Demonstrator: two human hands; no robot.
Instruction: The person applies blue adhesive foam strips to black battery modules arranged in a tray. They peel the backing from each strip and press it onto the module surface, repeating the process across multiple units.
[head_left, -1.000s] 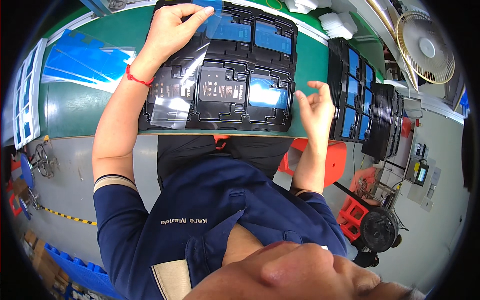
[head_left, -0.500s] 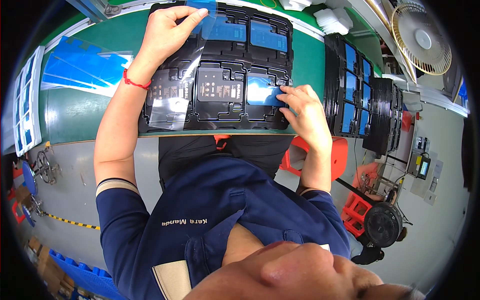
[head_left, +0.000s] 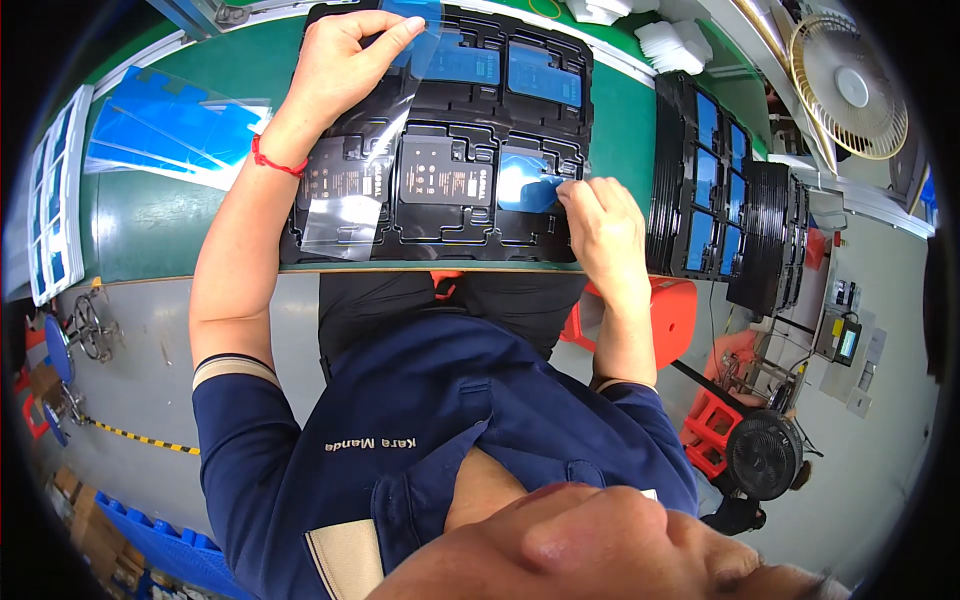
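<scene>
A black plastic tray (head_left: 450, 250) with moulded compartments lies in front of me, holding several flat batteries. At its upper left, my left hand (head_left: 345, 65) is closed in a pinch on the top end of a long clear film strip (head_left: 345, 235). The strip hangs down over the tray's left column and partly covers a battery there. A dark battery (head_left: 440, 172) lies uncovered in the near middle compartment. My right hand (head_left: 608, 228) pinches the right edge of a shiny blue film (head_left: 527, 182) over the near right compartment. Blue film also covers the far batteries (head_left: 545, 75).
Loose blue and clear film sheets (head_left: 165, 130) lie on the green table (head_left: 140, 230) to the left, beside a white rack (head_left: 55, 200). Stacked black trays (head_left: 690, 180) stand at right. Beyond them is a white fan (head_left: 850, 87); a red stool (head_left: 672, 322) is below the table edge.
My right hand's fingers have drawn together on the right edge of the blue film, and the hand has turned slightly. My left hand still holds the clear strip in nearly the same place.
</scene>
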